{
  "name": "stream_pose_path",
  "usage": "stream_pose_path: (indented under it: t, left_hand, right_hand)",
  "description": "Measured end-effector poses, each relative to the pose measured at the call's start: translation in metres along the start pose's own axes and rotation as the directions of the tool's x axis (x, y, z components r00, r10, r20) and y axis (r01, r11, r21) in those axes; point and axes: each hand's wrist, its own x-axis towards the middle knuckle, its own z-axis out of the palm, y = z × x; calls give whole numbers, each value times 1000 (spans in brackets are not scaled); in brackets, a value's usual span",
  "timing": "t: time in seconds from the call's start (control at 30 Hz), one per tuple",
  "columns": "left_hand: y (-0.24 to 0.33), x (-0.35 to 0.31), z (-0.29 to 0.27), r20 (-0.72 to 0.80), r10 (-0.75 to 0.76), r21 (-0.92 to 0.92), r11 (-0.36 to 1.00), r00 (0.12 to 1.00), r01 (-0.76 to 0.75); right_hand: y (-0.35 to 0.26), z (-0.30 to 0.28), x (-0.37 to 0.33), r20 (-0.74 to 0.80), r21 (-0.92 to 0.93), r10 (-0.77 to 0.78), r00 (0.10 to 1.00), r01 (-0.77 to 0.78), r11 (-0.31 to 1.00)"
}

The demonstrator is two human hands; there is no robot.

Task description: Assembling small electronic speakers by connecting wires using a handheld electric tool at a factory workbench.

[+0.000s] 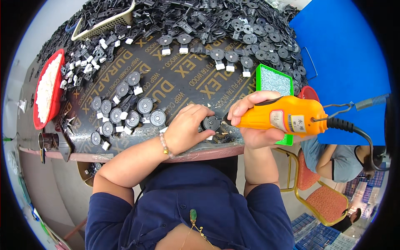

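My right hand [257, 118] is wrapped round an orange electric screwdriver [271, 114], held level with its black tip pointing left. That tip meets a black round plastic part [211, 123] near the table's front edge. My left hand [189, 128] pinches this part from its left side, thumb and fingers on its rim. The contact point under the tip is too small to make out. Left of my left hand lies a group of similar black wheel parts with white blocks [132, 118]. A green tray [275, 81] of small silvery pieces sits just beyond my right hand, which partly covers it.
Black parts [200, 21] heap along the far side, with a cream basket [102, 26] among them. A red basin [51, 93] of white pieces stands left. The screwdriver's cord and a spring [372, 102] run right, past a blue panel [346, 62]. Another person [339, 160] sits at right.
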Motion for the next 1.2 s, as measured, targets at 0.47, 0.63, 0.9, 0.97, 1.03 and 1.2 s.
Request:
stream_pose_path:
  t: [0.47, 0.63, 0.9, 0.97, 1.03, 1.2]
  left_hand:
    - [0, 0, 1, 13, -12, -3, 1000, 1000, 12]
    - [1, 0, 3, 13, 0, 0, 1000, 1000, 0]
    - [-2, -1, 6, -38, 70, 57, 996, 997, -68]
    - [0, 0, 8, -3, 48, 65, 997, 999, -47]
    - [2, 0, 9, -1, 49, 84, 995, 999, -49]
    - [3, 0, 8, -15, 56, 105, 993, 998, -54]
  right_hand:
    - [6, 15, -2, 46, -136, 92, 995, -85, 987]
    - [3, 2, 4, 61, -64, 106, 993, -102, 993]
    - [-43, -69, 4, -158, -351, -207, 966, 141, 926]
    - [-43, -87, 2, -249, -493, -211, 945, 64, 868]
    - [-40, -99, 0, -258, -459, -213, 942, 75, 886]
    - [-35, -105, -4, -280, -433, -223, 934, 84, 897]
